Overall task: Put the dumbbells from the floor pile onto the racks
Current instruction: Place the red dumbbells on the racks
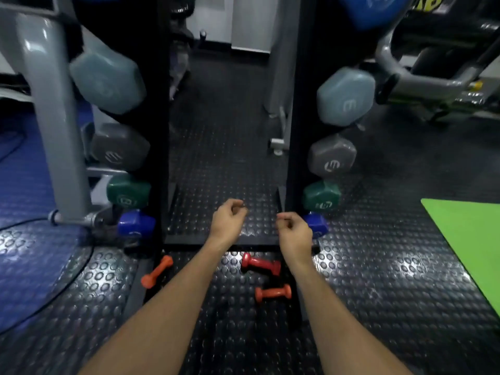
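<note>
three dumbbells on the floor — one red (261,264), two orange (157,272) (273,292) — left hand (228,221) and right hand (293,234) grips curled, empty.

Views: I have one, head-worn, wide-angle.
Facing: I look forward and down past both forearms at the studded floor (378,266).
Nearness: left hand (228,220) and right hand (293,232) sit mid-frame; rack (162,131) just beyond them.
Edges: straight posts bow outward.
Overlap: I have nothing to compare.
</note>
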Action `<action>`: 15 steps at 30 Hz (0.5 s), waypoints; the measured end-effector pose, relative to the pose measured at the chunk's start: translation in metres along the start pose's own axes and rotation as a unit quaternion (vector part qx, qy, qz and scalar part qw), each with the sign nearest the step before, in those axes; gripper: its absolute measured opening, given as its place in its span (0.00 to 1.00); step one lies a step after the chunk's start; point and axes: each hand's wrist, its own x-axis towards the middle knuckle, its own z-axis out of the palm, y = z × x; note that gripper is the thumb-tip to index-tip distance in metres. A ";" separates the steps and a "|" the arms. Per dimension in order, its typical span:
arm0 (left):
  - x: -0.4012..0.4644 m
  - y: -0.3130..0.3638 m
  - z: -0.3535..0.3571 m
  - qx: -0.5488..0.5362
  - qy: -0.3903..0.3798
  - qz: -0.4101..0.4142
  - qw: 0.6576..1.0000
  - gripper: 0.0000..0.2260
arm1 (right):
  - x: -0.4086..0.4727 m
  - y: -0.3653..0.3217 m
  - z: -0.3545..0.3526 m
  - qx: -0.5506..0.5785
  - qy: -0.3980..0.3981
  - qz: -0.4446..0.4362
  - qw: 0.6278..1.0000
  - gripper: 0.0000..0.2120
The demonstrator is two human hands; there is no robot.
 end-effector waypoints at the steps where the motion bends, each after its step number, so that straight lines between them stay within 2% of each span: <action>1: 0.003 -0.017 0.009 0.000 -0.013 -0.023 1.000 0.13 | 0.005 0.018 0.004 -0.014 -0.010 0.036 0.999 0.07; 9: 0.032 -0.128 0.066 0.022 -0.043 -0.148 0.988 0.11 | 0.033 0.135 0.039 -0.084 -0.073 0.207 0.972 0.09; 11: 0.040 -0.150 0.080 0.013 -0.051 -0.191 0.980 0.09 | 0.040 0.174 0.044 -0.097 -0.082 0.245 0.961 0.13; 14: 0.054 -0.173 0.104 0.008 -0.071 -0.224 0.972 0.07 | 0.079 0.296 0.063 -0.063 -0.108 0.295 0.947 0.21; 15: 0.057 -0.176 0.111 0.006 -0.077 -0.229 0.970 0.07 | 0.087 0.315 0.067 -0.048 -0.108 0.306 0.945 0.23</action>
